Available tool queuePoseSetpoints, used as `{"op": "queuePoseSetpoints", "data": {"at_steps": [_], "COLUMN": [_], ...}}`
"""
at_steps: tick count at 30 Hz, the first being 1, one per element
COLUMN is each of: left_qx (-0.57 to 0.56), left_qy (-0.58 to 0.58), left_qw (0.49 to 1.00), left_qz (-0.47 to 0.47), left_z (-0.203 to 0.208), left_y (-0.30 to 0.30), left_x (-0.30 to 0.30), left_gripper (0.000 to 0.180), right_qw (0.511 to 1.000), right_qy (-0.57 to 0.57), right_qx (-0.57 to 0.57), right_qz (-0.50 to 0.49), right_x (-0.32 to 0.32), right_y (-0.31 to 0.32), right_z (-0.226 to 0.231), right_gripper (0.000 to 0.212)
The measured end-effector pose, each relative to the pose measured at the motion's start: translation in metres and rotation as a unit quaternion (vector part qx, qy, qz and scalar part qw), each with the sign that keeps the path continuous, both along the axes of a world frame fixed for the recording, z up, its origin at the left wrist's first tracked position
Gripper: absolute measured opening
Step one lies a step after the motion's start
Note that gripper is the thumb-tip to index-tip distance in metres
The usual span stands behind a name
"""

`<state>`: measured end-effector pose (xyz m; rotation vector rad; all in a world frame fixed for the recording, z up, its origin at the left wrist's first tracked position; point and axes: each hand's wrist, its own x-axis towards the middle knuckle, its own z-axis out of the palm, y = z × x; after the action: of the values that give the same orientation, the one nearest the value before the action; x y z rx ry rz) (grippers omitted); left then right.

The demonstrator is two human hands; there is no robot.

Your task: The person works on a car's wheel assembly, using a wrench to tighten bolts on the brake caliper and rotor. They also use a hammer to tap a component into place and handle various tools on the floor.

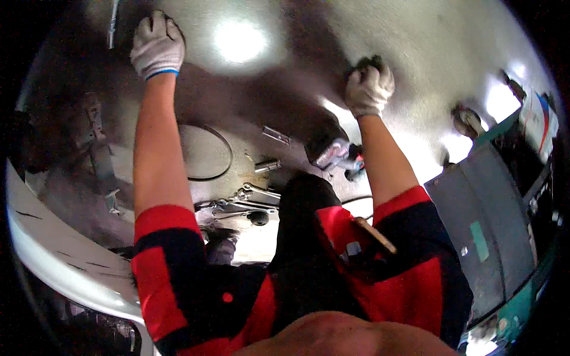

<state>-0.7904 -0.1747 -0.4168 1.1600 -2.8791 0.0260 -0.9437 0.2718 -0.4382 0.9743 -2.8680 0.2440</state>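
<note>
My left hand, in a pale knit work glove with a blue cuff edge, reaches far forward at the upper left. Its fingers are curled in, and whatever they may hold is hidden beneath them. A slim metal rod lies on the floor just left of it. My right hand, gloved alike, is closed at the upper right. Something dark shows past its knuckles, too unclear to name. Nearer to me, left of my right forearm, lies a cordless power tool, partly blurred.
Several wrenches, a round black piece, metal sockets and a curved black strip lie on the floor between my arms. A long metal part is at left, above a white car panel. A dark grey case stands right.
</note>
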Motion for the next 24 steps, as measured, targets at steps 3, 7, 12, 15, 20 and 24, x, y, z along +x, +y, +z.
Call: {"op": "queuePoseSetpoints", "data": {"at_steps": [3,7,12,15,20,24], "left_qx": [0.026,0.148,0.213,0.175,0.053,0.065], "left_qy": [-0.131,-0.125,-0.161,-0.117,-0.012,-0.041], "left_qw": [0.990,0.977,0.958,0.965,0.980,0.980], "left_qz": [-0.036,-0.094,-0.107,-0.156,-0.193,-0.185], "left_z": [0.014,0.097,0.035,0.037,0.040,0.041], "left_y": [0.010,0.226,0.298,0.291,0.297,0.266], "left_x": [0.035,0.074,0.228,0.220,0.203,0.250], "left_gripper": [0.049,0.091,0.088,0.074,0.073,0.062], "right_qw": [1.000,0.997,0.994,0.993,0.977,0.934], "right_qy": [-0.005,0.077,0.099,0.114,-0.051,-0.210], "right_qx": [0.004,-0.006,-0.043,-0.043,-0.122,-0.230], "right_qz": [-0.011,-0.012,0.008,-0.005,-0.169,-0.175], "right_x": [0.012,-0.011,0.019,0.024,0.055,0.287], "right_y": [-0.024,0.013,-0.027,-0.014,-0.030,-0.023], "right_z": [0.011,0.002,0.039,0.022,0.127,0.136], "right_gripper": [0.035,0.031,0.029,0.029,0.038,0.044]}}
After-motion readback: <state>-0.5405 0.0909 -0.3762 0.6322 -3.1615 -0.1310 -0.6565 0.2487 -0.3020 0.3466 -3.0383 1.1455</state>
